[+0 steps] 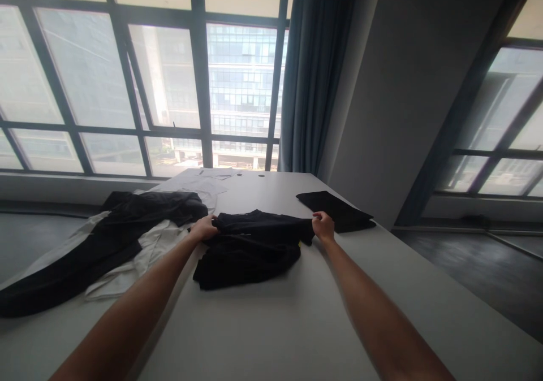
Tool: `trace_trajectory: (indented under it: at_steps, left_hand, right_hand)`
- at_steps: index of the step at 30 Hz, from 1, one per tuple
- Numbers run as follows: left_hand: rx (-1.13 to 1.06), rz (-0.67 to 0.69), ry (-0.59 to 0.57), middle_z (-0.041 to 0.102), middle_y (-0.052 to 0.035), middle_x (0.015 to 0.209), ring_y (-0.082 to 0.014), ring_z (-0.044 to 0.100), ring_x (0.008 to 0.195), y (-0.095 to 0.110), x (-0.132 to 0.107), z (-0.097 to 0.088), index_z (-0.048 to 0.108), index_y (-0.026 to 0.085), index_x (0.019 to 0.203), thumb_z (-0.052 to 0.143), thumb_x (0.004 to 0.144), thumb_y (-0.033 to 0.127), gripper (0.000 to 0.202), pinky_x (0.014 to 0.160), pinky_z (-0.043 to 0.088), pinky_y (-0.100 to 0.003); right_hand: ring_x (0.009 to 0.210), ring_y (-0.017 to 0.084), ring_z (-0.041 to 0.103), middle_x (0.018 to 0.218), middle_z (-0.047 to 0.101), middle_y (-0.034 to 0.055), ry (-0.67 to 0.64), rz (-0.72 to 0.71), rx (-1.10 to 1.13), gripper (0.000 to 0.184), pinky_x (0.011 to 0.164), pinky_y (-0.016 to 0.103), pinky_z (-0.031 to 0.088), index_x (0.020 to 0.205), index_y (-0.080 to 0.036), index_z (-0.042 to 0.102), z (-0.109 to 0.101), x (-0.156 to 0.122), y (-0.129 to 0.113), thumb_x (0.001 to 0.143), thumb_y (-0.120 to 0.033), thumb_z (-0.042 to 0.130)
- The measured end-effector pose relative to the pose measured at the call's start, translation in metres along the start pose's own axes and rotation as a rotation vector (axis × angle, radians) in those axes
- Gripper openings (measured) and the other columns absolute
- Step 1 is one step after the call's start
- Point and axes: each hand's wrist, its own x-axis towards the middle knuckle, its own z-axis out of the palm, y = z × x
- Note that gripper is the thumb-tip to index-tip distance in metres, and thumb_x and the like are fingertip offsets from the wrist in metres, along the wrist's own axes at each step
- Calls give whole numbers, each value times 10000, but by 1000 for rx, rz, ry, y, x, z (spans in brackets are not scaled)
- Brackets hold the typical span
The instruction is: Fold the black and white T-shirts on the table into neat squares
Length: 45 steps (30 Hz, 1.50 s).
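Note:
A black T-shirt (254,248) lies bunched across the middle of the white table (263,336). My left hand (205,228) is closed on the cloth at its left side. At the opposite side, my right hand (323,226) pinches what looks like a sleeve end. Between the hands the upper edge of the shirt is drawn out fairly straight, while the lower part lies in loose folds toward me. A small yellow spot shows at its right edge.
A flat black folded cloth (335,210) lies just beyond my right hand. On the left are heaped black garments (97,251) and white cloth (144,254). Papers (216,172) lie at the far end, before the windows and a blue-grey curtain (311,81). A pillar (407,87) stands at right.

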Motion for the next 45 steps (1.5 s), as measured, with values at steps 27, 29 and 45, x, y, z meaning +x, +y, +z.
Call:
trace_trajectory:
  at_steps: [27,29,45]
  left_hand:
    - [229,3,-149,735,-162,1121,-334,683,1048,28,-16,-13,750,156,1083,774,674,391,472,853,536,-351]
    - [228,32,-154,745,-124,1097,-310,683,1053,23,-18,-17,755,200,1093,759,678,301,428,867,532,-332]
    - [57,183,219,702,-55,1106,-260,654,1063,32,-57,-69,745,243,1110,503,875,239,337,952,505,-329]
  right_hand:
    - [1036,257,678,1083,743,127,-428,-333,-427,392,889,296,482,1123,-174,748,15,-9,-2,745,-175,646]
    - [989,266,687,1015,753,124,-436,-323,-482,348,839,297,483,1010,-183,775,10,-10,-8,700,-131,628]
    - [559,137,551,600,579,-17,-483,-69,252,111,508,230,384,720,-188,563,-22,0,-24,622,-210,611]
